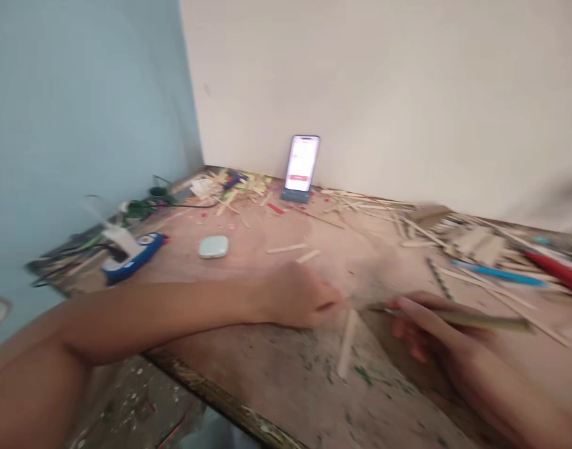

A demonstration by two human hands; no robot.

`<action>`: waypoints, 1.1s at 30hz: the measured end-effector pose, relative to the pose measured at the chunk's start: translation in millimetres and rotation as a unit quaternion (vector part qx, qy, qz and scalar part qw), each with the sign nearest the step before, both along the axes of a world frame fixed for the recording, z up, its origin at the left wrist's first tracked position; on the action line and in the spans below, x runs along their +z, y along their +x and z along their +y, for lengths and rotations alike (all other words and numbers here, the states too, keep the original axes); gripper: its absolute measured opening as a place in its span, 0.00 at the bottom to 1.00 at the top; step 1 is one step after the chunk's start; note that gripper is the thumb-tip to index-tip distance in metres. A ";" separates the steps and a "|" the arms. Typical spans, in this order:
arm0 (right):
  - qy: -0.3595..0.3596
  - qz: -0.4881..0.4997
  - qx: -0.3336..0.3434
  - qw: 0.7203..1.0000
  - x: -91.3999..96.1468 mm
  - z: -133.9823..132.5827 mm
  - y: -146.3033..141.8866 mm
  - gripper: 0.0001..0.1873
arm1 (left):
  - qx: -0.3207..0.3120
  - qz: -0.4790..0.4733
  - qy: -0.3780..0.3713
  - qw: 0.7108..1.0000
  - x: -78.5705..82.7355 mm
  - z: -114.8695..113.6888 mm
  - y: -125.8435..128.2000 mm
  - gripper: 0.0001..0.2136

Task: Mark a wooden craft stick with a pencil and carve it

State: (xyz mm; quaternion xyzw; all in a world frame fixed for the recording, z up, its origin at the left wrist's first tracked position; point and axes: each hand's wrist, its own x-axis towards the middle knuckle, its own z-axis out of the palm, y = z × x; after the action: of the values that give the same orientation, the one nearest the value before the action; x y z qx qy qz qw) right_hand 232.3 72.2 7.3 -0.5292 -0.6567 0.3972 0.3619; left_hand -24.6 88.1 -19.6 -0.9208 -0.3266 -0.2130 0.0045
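Observation:
Near the middle of the table, my left hand is closed, its fingers pinching the upper end of a short pale wooden strip. The strip slants toward me, and its gripped end is partly hidden by the fingers. My right hand is wrapped around a slim tool with a tan handle, held like a pen. Its thin dark tip points left toward my left fingertips and ends just short of the strip. Blur hides the exact kind of tool. Two small wooden strips lie beyond my left hand.
A lit phone stands against the wall. Left are a pale rounded case and a blue power strip with cables. Wood scraps, a blue pen and a red tool lie right. The table edge runs near me.

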 end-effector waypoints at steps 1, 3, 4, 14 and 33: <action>-0.020 0.008 0.004 1.000 3.3 -3.0 -2.9 0.25 | 0.002 -0.025 -0.006 1.000 0.2 -1.5 -0.4 0.16; -0.047 0.026 0.012 0.998 4.4 -4.8 -4.3 0.24 | 0.007 -0.072 -0.024 0.997 1.7 -3.0 -1.5 0.17; -0.056 0.036 0.017 0.998 3.2 -4.5 -3.0 0.24 | 0.008 -0.089 -0.034 0.995 3.2 -3.5 -2.0 0.18; -0.102 0.069 0.048 0.991 0.4 -5.6 4.1 0.17 | -0.052 -0.053 -0.141 0.987 10.4 -16.8 -3.7 0.22; -0.124 0.074 0.088 0.986 1.9 -6.0 4.1 0.17 | -0.101 -0.034 -0.145 0.984 5.8 -12.0 -3.5 0.24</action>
State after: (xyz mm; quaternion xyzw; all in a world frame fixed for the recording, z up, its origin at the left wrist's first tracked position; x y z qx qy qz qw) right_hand 236.4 66.2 9.2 -0.4790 -0.6178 0.5442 0.3044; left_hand -28.1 76.2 -13.8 -0.9323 -0.2594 -0.1936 -0.1615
